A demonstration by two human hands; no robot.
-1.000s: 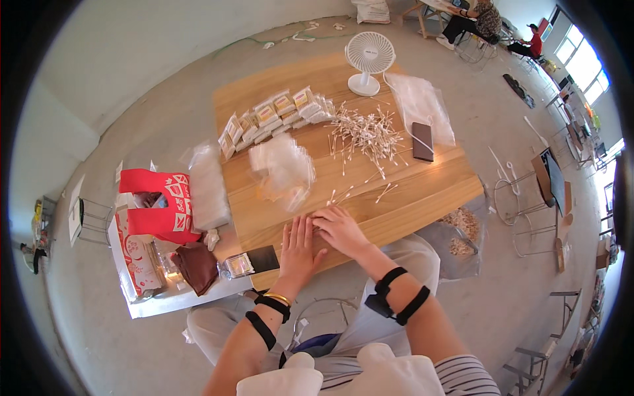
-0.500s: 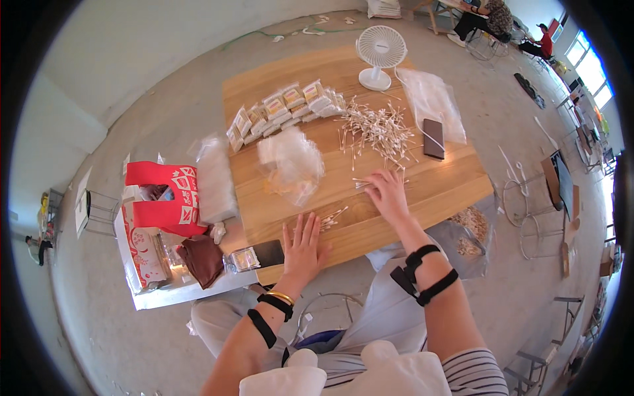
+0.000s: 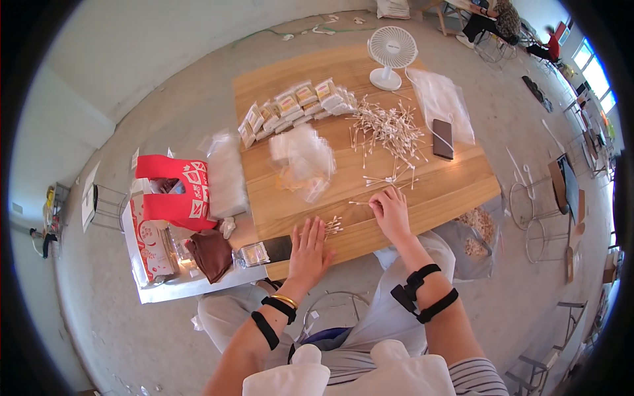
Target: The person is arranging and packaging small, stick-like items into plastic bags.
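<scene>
My left hand (image 3: 308, 251) lies flat with fingers stretched at the near edge of the wooden table (image 3: 370, 232). Beside its fingertips rests a small bundle of cotton swabs (image 3: 334, 226), partly hidden by the hand. My right hand (image 3: 391, 212) is closed in a pinch on a cotton swab (image 3: 358, 202), whose tip points left. Just beyond it lie a few loose swabs (image 3: 389, 181), and behind those spreads a large pile of cotton swabs (image 3: 386, 131). Thin clear plastic bags (image 3: 302, 158) are heaped at the table's middle left.
Filled swab packs (image 3: 290, 105) are stacked at the far left. A white fan (image 3: 389, 56), a clear plastic sheet (image 3: 442, 99) and a dark power bank (image 3: 442, 138) stand at the far right. A red bag (image 3: 175, 204) and a brown pouch (image 3: 210, 254) sit beside the table's left.
My right hand has drawn nearer from the loose swabs, now with one swab pinched in it. The left hand stays by the small bundle. The whole view has shifted slightly.
</scene>
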